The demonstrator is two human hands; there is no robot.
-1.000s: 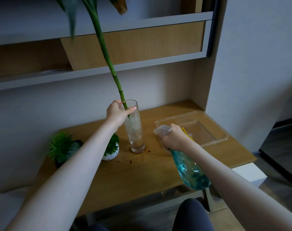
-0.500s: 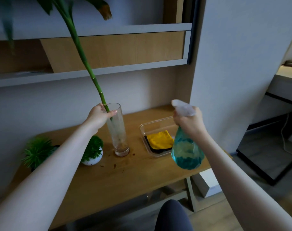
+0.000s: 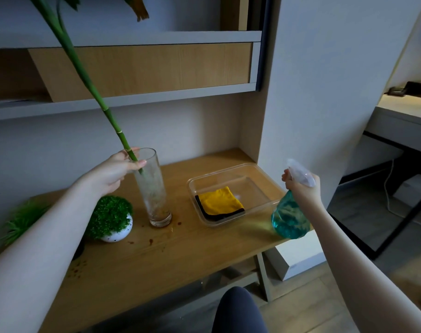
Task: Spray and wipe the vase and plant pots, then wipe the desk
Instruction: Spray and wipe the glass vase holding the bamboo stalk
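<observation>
L hand (image 3: 115,171) pinches bamboo stalk (image 3: 89,80) at vase (image 3: 153,188) rim, R hand (image 3: 300,186) grips spray bottle (image 3: 290,218); tall glass w/ leaning stem could tip if tugged.

The wooden table (image 3: 171,265) fills the alcove, its light grain marked with small brown spots around the middle and toward the near left edge. A tall clear glass vase (image 3: 154,191) stands upright near the centre, murky toward its base. At about nine o'clock from the vase, just beside it, sits a round white pot (image 3: 118,234) speckled dark and topped with a green mound. Farther out at nine o'clock, a second spiky green plant (image 3: 21,219) stands in shadow, its pot hidden. At three o'clock from the vase rests a clear plastic tray (image 3: 260,179), and in it lies a folded yellow cloth (image 3: 220,200) edged in black.
</observation>
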